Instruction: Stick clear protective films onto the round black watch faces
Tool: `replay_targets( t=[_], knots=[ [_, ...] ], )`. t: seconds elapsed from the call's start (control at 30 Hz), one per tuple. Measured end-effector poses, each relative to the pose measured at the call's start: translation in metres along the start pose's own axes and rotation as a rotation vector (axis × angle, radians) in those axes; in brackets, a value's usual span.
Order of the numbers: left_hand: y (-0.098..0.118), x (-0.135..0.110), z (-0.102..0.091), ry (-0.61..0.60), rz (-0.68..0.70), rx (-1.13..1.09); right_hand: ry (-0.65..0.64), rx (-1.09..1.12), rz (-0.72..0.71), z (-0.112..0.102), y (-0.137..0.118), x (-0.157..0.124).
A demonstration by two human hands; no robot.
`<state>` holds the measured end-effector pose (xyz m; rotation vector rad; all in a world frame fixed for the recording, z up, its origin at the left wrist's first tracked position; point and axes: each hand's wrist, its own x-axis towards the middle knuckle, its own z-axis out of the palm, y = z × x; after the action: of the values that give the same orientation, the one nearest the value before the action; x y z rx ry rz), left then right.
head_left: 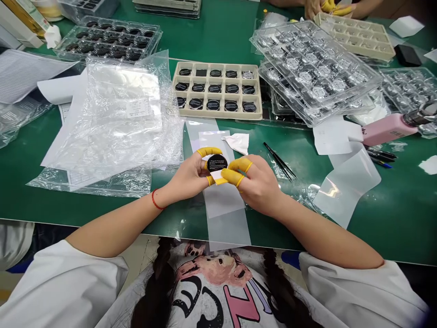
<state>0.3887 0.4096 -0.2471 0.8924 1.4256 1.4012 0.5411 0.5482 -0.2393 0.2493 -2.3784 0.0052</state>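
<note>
two hands, mine: left hand (186, 176) curled, gripping one round black disc (217, 163) with white print, held over a clear film strip (225, 228); right hand (260, 184) curled, pinching a white tab (215, 175) at the disc's lower edge; yellow finger cots (235, 172) on my fingertips; black tweezers (279, 160) lying near.

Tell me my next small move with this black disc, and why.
Probably pull the white tab gently away from the black disc with your right hand, since your left hand grips the disc and the tab sits at its lower edge.
</note>
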Motion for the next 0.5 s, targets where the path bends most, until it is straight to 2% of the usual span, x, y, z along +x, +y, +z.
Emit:
replay_targets(
  t=[0.2,0.33,0.4,0.5],
  knots=[
    [-0.003,0.000,-0.006,0.035,-0.011,0.013,0.024,-0.072,-0.015,0.004,-0.010,-0.002],
    [-0.007,0.002,-0.007,0.012,0.031,0.030,0.037,0.056,0.071,0.004,-0.012,-0.002],
    [-0.011,0.004,-0.007,-0.010,0.051,0.014,0.052,0.216,0.213,0.003,-0.005,-0.002],
    [-0.018,0.007,-0.007,-0.039,0.048,-0.022,0.122,0.390,0.672,0.003,0.024,-0.009]
  ],
)
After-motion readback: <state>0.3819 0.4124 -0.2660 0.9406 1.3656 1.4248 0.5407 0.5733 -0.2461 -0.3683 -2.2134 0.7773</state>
